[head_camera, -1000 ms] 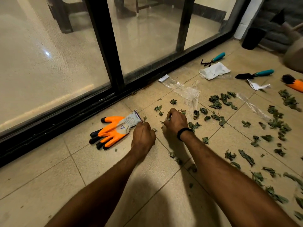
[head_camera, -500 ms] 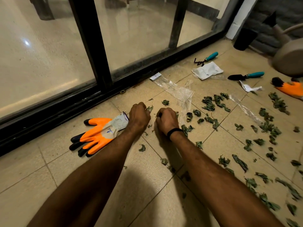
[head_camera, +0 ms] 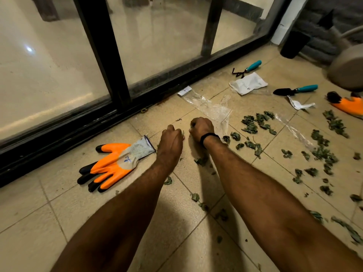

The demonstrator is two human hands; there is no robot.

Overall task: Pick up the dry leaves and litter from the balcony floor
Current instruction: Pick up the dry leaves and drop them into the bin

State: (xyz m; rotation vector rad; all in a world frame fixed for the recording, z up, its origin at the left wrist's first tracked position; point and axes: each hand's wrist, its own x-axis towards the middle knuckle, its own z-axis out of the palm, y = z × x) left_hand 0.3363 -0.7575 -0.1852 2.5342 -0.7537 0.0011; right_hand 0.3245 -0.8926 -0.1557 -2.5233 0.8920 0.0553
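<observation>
Dry green leaves (head_camera: pixel 257 123) lie scattered over the tiled balcony floor (head_camera: pixel 49 213), thickest to the right. My left hand (head_camera: pixel 170 138) and my right hand (head_camera: pixel 200 127) are side by side on the floor, both with fingers curled. A bit of leaf shows at the left hand's fingertips, and another peeks out of the right fist. A clear plastic wrapper (head_camera: pixel 212 108) lies just beyond the right hand. More litter sits further right: a white paper packet (head_camera: pixel 248 83) and a torn paper scrap (head_camera: pixel 299 104).
An orange and grey glove (head_camera: pixel 115 162) lies left of my left hand. A second orange glove (head_camera: pixel 349 106), a trowel (head_camera: pixel 296 90) and a hand rake (head_camera: pixel 247 68) lie at the far right. A black sliding door frame (head_camera: pixel 110 63) borders the floor. A black pot (head_camera: pixel 294 44) stands in the corner.
My hands have come closer together, and leaves that lay near them a second ago are gone from the floor. The camera has shifted a little.
</observation>
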